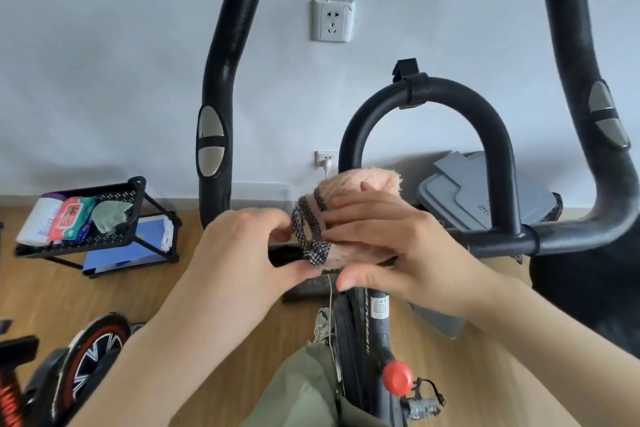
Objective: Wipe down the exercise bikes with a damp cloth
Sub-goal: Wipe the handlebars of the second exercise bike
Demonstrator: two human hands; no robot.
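Observation:
A black exercise bike stands right in front of me, with a curved centre handlebar loop (426,94), a left grip (225,80) and a right grip (588,87). A fluffy pink cloth (360,184) with a black-and-white checked trim sits at the middle of the bars, over the console. My left hand (242,253) pinches the checked trim at the cloth's left edge. My right hand (391,246) lies over the cloth with fingers stretched across it and thumb underneath, holding it. The bike frame (363,333) and its red knob (397,378) show below.
A low black mesh rack (135,194) with wipe packs and a green rag stands on the wood floor at left. A grey lidded bin (467,198) sits behind the bars. Another bike's red-rimmed wheel (90,354) is at bottom left. Wall sockets (331,20) are ahead.

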